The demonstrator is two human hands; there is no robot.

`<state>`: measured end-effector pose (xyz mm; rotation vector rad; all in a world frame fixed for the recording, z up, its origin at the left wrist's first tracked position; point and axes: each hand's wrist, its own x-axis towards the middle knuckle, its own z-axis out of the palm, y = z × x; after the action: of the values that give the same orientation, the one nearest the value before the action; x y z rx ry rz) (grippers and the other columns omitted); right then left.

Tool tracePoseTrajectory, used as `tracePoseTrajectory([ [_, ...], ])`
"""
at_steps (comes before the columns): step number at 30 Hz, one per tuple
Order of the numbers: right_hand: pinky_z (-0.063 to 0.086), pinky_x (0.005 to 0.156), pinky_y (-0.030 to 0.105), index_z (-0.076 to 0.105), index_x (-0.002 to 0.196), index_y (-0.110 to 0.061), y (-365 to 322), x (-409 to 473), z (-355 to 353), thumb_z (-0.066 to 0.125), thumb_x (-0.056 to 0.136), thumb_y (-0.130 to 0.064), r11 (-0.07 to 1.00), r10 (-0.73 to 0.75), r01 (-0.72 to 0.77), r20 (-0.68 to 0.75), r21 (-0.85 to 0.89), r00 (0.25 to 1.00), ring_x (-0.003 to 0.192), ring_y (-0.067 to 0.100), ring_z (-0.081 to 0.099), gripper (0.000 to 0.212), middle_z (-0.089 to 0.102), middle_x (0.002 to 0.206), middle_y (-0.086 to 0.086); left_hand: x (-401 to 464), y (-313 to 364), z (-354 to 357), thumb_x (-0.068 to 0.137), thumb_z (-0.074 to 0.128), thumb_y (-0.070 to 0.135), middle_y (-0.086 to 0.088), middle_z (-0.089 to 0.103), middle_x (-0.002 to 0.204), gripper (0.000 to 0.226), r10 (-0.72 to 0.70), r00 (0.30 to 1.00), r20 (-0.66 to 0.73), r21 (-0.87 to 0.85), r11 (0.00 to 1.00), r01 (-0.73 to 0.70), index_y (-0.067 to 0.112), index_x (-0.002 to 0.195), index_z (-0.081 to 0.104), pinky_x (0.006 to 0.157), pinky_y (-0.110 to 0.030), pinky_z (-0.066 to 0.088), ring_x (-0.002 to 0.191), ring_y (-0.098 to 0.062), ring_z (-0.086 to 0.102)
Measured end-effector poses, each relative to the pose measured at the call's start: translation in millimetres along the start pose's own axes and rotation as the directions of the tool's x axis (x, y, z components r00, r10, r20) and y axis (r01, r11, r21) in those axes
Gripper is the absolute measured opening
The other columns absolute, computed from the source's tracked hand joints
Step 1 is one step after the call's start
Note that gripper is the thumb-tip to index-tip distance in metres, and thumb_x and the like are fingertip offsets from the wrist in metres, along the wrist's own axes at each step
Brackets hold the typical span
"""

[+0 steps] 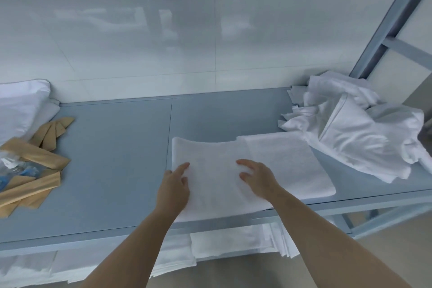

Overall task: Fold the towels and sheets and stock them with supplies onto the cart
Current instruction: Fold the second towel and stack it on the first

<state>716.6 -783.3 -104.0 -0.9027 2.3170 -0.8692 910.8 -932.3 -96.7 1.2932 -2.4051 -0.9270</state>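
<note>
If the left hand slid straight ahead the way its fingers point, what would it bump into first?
Probably nothing but more of the white towel that the left hand rests on. The fingers point up and right across it; past its far edge lies the bare grey shelf, then the wall.

Grey-blue flat metal table (117, 152): folded white terry towel (233, 170) at front edge; crumpled white linen heap (350, 128) at right end; tan paper packets (32, 170) and white pillow (21, 105) at left end.

Both hands, left hand (174, 186) and right hand (256, 176), rest flat on a white towel (215, 170) on the grey-blue shelf (112, 166).
</note>
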Motion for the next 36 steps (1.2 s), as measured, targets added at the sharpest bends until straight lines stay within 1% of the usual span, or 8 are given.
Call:
tracePoseTrajectory([
  [3, 0.039, 0.081, 0.023, 0.05, 0.135, -0.037, 23.3, 6.6, -39.8, 0.053, 0.097, -0.026, 0.996, -0.066, 0.059, -0.105, -0.071, 0.992, 0.09, 0.023, 0.055, 0.04, 0.047, 0.1, 0.004, 1.4, 46.0, 25.1, 0.099, 0.041, 0.013, -0.006, 0.041, 0.104, 0.044, 0.039, 0.996, -0.078, -0.005, 0.999, -0.039, 0.028, 0.14, 0.047, 0.07, -0.033, 0.045, 0.072, -0.027, 0.053],
  [14, 0.045, 0.081, 0.029, 0.046, 0.139, -0.038, 122.1, 36.6, -153.2, 0.051, 0.097, -0.026, 0.978, -0.147, 0.113, -0.197, -0.174, 0.969, 0.084, 0.019, 0.052, 0.043, 0.04, 0.101, 0.0, 17.5, 161.4, 129.9, 0.098, 0.044, 0.013, -0.004, 0.041, 0.102, 0.044, 0.034, 0.991, -0.129, -0.021, 0.999, -0.037, 0.028, 0.139, 0.049, 0.067, -0.031, 0.041, 0.069, -0.025, 0.05],
  [19, 0.046, 0.086, 0.03, 0.045, 0.141, -0.035, 149.3, 39.8, -154.1, 0.05, 0.098, -0.025, 0.982, -0.121, 0.09, -0.192, -0.164, 0.974, 0.092, 0.024, 0.057, 0.044, 0.042, 0.109, 0.004, 24.7, 165.7, 161.9, 0.099, 0.044, 0.014, -0.005, 0.041, 0.104, 0.044, -0.01, 0.997, -0.082, -0.003, 1.0, 0.01, 0.027, 0.14, 0.048, 0.066, -0.029, 0.039, 0.066, -0.022, 0.048],
  [22, 0.043, 0.093, 0.032, 0.036, 0.145, -0.036, 168.7, 36.6, -140.1, 0.044, 0.101, -0.03, 0.981, -0.005, -0.011, -0.08, -0.195, 0.997, 0.1, 0.028, 0.055, 0.046, 0.039, 0.123, 0.01, 23.6, 157.8, 177.3, 0.1, 0.041, 0.018, -0.012, 0.044, 0.114, 0.045, -0.097, 0.995, 0.029, 0.024, 0.995, 0.096, 0.03, 0.144, 0.043, 0.071, -0.031, 0.044, 0.07, -0.025, 0.05],
  [24, 0.043, 0.093, 0.033, 0.031, 0.147, -0.038, 176.1, 33.2, -131.5, 0.039, 0.102, -0.036, 0.98, 0.046, -0.053, -0.042, -0.191, 0.998, 0.095, 0.029, 0.054, 0.047, 0.036, 0.124, 0.011, 22.4, 151.5, 181.5, 0.101, 0.039, 0.023, -0.011, 0.043, 0.113, 0.045, -0.12, 0.991, 0.061, 0.063, 0.991, 0.116, 0.033, 0.145, 0.039, 0.074, -0.034, 0.048, 0.072, -0.028, 0.053],
  [27, 0.046, 0.089, 0.034, 0.029, 0.148, -0.037, 175.4, 33.4, -123.2, 0.037, 0.102, -0.037, 0.978, 0.032, -0.043, -0.06, -0.205, 0.998, 0.083, 0.025, 0.05, 0.047, 0.036, 0.122, 0.012, 23.7, 144.4, 180.1, 0.102, 0.037, 0.023, -0.007, 0.039, 0.107, 0.045, -0.111, 0.992, 0.064, 0.081, 0.991, 0.105, 0.033, 0.145, 0.039, 0.078, -0.039, 0.05, 0.074, -0.03, 0.056],
  [30, 0.047, 0.087, 0.034, 0.028, 0.148, -0.036, 164.8, 35.1, -114.3, 0.035, 0.103, -0.036, 0.968, 0.02, -0.035, -0.066, -0.247, 0.998, 0.086, 0.028, 0.053, 0.046, 0.036, 0.122, 0.011, 23.9, 135.2, 172.5, 0.102, 0.037, 0.022, -0.009, 0.04, 0.109, 0.044, -0.122, 0.991, 0.056, 0.074, 0.99, 0.118, 0.033, 0.145, 0.039, 0.08, -0.041, 0.051, 0.076, -0.032, 0.056],
  [36, 0.046, 0.081, 0.034, 0.036, 0.146, -0.031, 127.9, 40.2, -101.5, 0.038, 0.103, -0.03, 0.96, -0.055, 0.019, -0.122, -0.279, 0.991, 0.087, 0.03, 0.056, 0.043, 0.039, 0.119, 0.01, 25.4, 114.1, 143.7, 0.101, 0.04, 0.017, -0.01, 0.04, 0.103, 0.043, -0.078, 0.996, -0.046, -0.049, 0.996, 0.076, 0.026, 0.143, 0.044, 0.075, -0.028, 0.04, 0.067, -0.022, 0.048],
])
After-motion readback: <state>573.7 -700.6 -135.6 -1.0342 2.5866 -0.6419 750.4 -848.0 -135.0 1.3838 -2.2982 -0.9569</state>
